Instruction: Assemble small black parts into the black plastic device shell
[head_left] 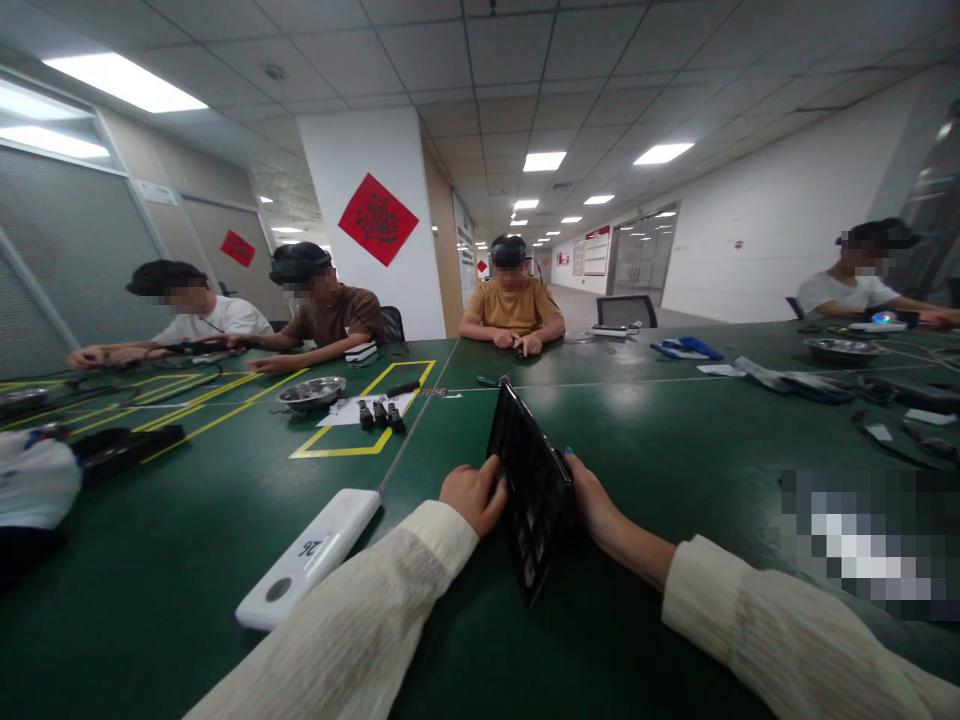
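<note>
an open-plan office floor used as a shared workroom. a tiled drop ceiling (487,60) with flat light panels (124,82) runs down a long corridor (570,295) to glass doors (645,250). a white pillar (360,150) carries a red paper sign (378,219). people (512,300) in headsets sit round a big green table (187,560) marked with yellow tape (360,450), with metal bowls (312,393) and small parts (379,415).

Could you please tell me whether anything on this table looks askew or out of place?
Only the black panel: it is held up on edge and tilted, gripped between the left hand and right hand, instead of lying flat. The white device lies diagonally. Nothing looks spilled or broken.
</note>
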